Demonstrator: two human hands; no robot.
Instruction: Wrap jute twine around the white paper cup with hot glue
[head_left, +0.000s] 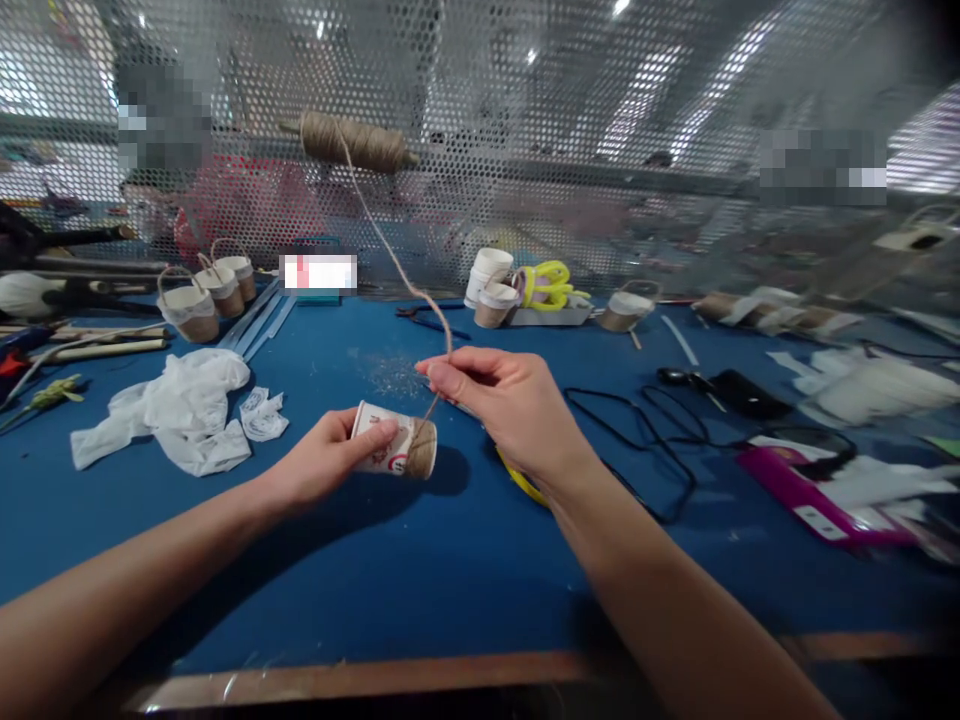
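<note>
My left hand [326,462] grips a paper cup [386,448] lying on its side above the blue table [420,580]. Brown twine is wound around the cup's right end. My right hand [502,400] pinches the twine strand [390,250] just above the cup. The strand runs up and left to a twine spool [352,142] mounted on the perforated metal screen [570,110] at the back.
Crumpled white plastic [176,408] lies at left. Twine-wrapped cup baskets [199,295] stand at back left, more cups [491,285] and a yellow tool [547,283] at back centre. Black cables [645,440], scissors [686,380] and a magenta object [817,495] lie at right. A person sits behind the screen.
</note>
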